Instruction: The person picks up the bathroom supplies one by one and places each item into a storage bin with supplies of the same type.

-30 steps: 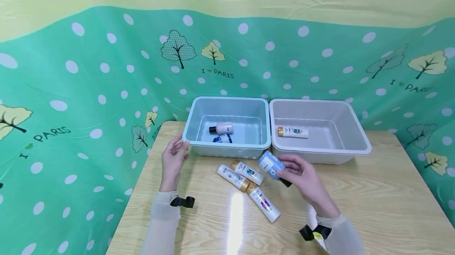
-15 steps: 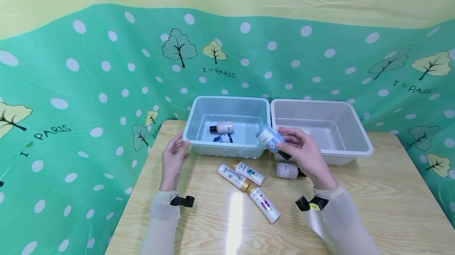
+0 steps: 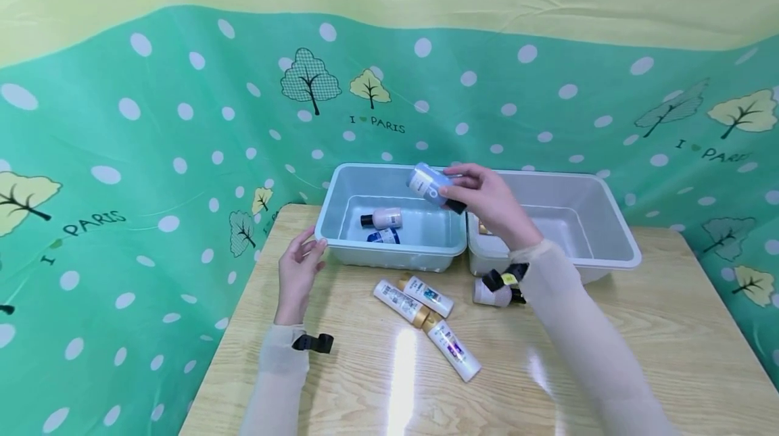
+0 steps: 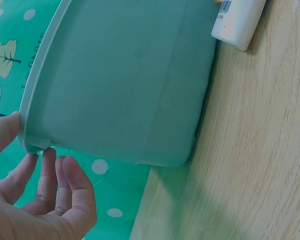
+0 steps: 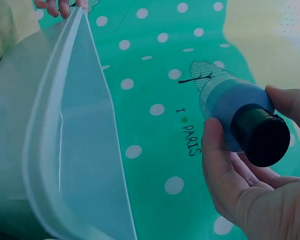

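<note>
My right hand (image 3: 471, 194) grips a small blue bottle with a black cap (image 3: 428, 185) and holds it in the air above the light-blue bin (image 3: 389, 255); the right wrist view shows the same bottle (image 5: 240, 115) pinched between thumb and fingers. Two small bottles (image 3: 383, 219) lie inside that bin. My left hand (image 3: 299, 267) rests with relaxed fingers (image 4: 50, 185) touching the bin's front left corner (image 4: 32, 142). A white bin (image 3: 608, 257) stands to the right, with a gold-capped bottle partly hidden behind my right wrist.
Three white bottles with gold caps (image 3: 426, 318) lie on the wooden table (image 3: 639, 355) in front of the bins, and a pale bottle (image 3: 489, 294) lies by the white bin. A green dotted cloth (image 3: 152, 152) hangs behind and to the left.
My right hand has lifted the blue bottle from table height and carried it up and leftward over the light-blue bin. The left hand has stayed at the bin's corner.
</note>
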Tool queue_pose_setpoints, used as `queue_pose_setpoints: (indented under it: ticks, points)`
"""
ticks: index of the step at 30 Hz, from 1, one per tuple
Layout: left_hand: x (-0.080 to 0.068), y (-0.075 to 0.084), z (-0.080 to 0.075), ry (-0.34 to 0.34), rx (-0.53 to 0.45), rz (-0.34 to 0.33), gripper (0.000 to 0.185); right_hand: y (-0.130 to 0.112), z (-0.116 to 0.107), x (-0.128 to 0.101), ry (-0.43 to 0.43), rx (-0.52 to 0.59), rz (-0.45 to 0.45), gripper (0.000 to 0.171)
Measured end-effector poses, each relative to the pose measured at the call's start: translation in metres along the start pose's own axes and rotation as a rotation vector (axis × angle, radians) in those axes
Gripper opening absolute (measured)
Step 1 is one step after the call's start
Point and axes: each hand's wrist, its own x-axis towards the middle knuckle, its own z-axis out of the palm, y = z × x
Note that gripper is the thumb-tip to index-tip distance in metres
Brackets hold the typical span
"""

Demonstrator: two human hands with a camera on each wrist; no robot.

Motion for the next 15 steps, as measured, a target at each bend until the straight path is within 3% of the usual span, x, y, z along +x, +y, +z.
queue_pose_setpoints:
  ticks: [6, 12, 15]
  points:
    - [0.0, 0.0, -0.002, 0.004, 0.02, 0.006, 0.053, -0.001, 0.015, 0.048, -0.036, -0.017, 0.059, 0.054]
    - [0.001, 0.001, 0.0, 0.009, 0.027, -0.005, 0.052, 0.014, 0.025, 0.091, -0.051, -0.047, 0.093, 0.054]
    - [0.0, 0.002, -0.001, 0.002, 0.028, 0.011, 0.052, 0.024, 0.028, 0.105, -0.075, -0.122, 0.123, 0.056]
